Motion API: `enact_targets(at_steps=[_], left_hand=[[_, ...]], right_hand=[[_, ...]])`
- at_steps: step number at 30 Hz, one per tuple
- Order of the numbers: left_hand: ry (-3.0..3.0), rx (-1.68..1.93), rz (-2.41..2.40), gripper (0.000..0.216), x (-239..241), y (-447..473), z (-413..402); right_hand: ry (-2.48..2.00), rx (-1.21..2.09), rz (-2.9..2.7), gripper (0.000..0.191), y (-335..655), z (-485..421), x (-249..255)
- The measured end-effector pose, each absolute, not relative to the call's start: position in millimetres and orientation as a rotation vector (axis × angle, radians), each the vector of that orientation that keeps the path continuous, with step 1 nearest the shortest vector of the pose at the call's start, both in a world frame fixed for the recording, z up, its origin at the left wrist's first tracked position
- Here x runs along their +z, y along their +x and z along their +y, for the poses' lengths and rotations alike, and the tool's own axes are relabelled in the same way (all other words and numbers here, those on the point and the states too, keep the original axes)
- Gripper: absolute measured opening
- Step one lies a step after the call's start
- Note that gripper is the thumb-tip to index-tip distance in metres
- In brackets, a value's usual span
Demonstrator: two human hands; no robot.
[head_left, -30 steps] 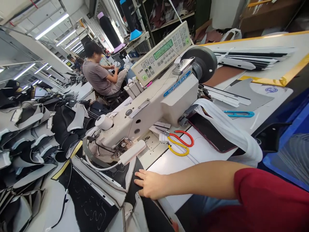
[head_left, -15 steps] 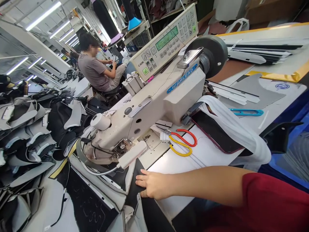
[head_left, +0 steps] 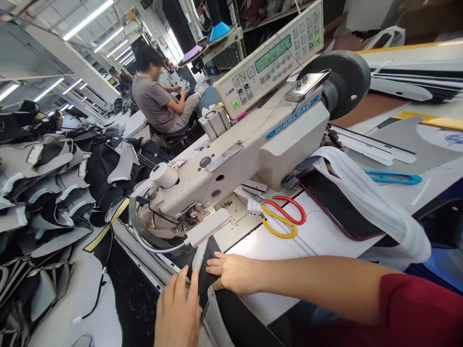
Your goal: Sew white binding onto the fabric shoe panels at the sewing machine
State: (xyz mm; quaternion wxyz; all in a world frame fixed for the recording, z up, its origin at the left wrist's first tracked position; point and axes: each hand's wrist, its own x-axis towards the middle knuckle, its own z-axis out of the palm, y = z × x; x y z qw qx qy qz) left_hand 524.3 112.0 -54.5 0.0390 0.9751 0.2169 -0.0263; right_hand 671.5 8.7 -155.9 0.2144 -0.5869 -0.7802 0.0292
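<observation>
In the head view my right hand (head_left: 234,273) lies flat on a black fabric piece (head_left: 249,315), fingers stretched toward the sewing machine (head_left: 249,159). My left hand (head_left: 178,308) is beside it, its fingers extended over the grey-edged part of the work; whether it presses down I cannot tell. Grey trim (head_left: 217,315) runs along the black piece between the hands and below them. Just ahead, the fabric passes under a white lamp head (head_left: 208,227) on a bendable metal neck. The needle area is partly hidden behind that lamp.
Scissors (head_left: 284,217) with red and yellow handles lie by the machine bed. A dark phone (head_left: 336,207), white strap (head_left: 379,202) and blue cutter (head_left: 394,177) are to the right. Piled grey-and-black pieces (head_left: 47,193) cover the left. A seated person (head_left: 155,96) is behind the machine.
My left hand has come into view from below and reached the work beside my right hand. My right hand stays flat on the black fabric. The view has shifted slightly left.
</observation>
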Motion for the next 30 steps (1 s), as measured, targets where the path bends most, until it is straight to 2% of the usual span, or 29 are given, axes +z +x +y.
enact_targets(at_steps=[2,4,8,12,23,30], left_hand=[[3.413,-0.155,0.436,0.039,-59.3,549.2,115.2],[3.596,-0.308,0.277,0.038,-58.0,566.6,119.2],[3.448,-0.604,0.225,0.043,-45.8,581.9,128.7],[3.204,-0.775,0.292,0.038,-39.2,591.4,128.1],[2.968,-0.703,0.748,0.032,-55.1,628.7,112.3],[2.971,-0.545,0.821,0.030,-70.7,635.0,120.3]], right_hand=[[-1.638,0.111,-2.175,0.030,672.3,9.4,-154.2],[-1.643,0.138,-2.181,0.031,673.1,10.1,-153.4],[-1.641,0.162,-2.151,0.029,674.0,11.0,-154.1],[-1.619,0.182,-2.115,0.026,673.1,12.5,-157.1],[-1.711,0.244,-2.003,0.017,690.7,33.1,-151.6],[-1.799,0.200,-1.993,0.012,691.7,50.4,-158.7]])
